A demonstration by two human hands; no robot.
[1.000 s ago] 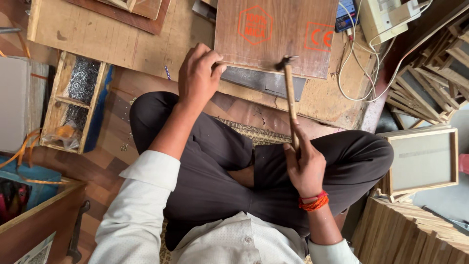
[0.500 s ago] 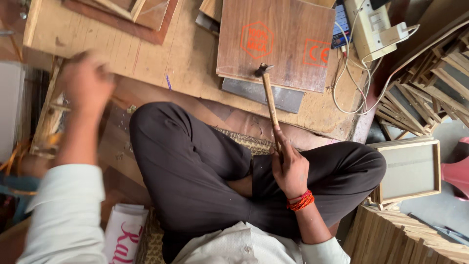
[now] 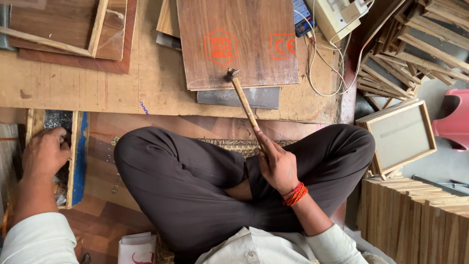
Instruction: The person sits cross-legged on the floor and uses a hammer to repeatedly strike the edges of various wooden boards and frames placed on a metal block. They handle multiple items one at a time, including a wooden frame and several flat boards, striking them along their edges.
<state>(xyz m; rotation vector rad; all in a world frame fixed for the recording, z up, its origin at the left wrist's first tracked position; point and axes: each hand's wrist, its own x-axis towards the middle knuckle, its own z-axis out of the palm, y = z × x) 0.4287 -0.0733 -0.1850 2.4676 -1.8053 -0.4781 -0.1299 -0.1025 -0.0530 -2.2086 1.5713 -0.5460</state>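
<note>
My right hand [image 3: 277, 165] grips the wooden handle of a small hammer [image 3: 243, 99], whose metal head rests on the near edge of a brown board with red stamps [image 3: 239, 41]. That board lies on a low plywood work surface [image 3: 146, 88] in front of my crossed legs. My left hand [image 3: 45, 153] reaches far left into a small wooden box [image 3: 73, 156] with a blue side that holds small dark nails. Its fingers are curled down inside the box; what they hold is hidden.
Wooden frames and boards [image 3: 63, 29] lie at the back left. A phone [image 3: 303, 17], a white power strip [image 3: 334, 17] and cables sit at the back. Stacked frame strips [image 3: 415, 44], a framed panel [image 3: 400, 134], a wood stack [image 3: 415, 220] and a pink stool [image 3: 454, 120] stand to the right.
My left hand left the stamped board and swung to the nail box at the far left. My right hand kept the hammer, its head still at the board's near edge.
</note>
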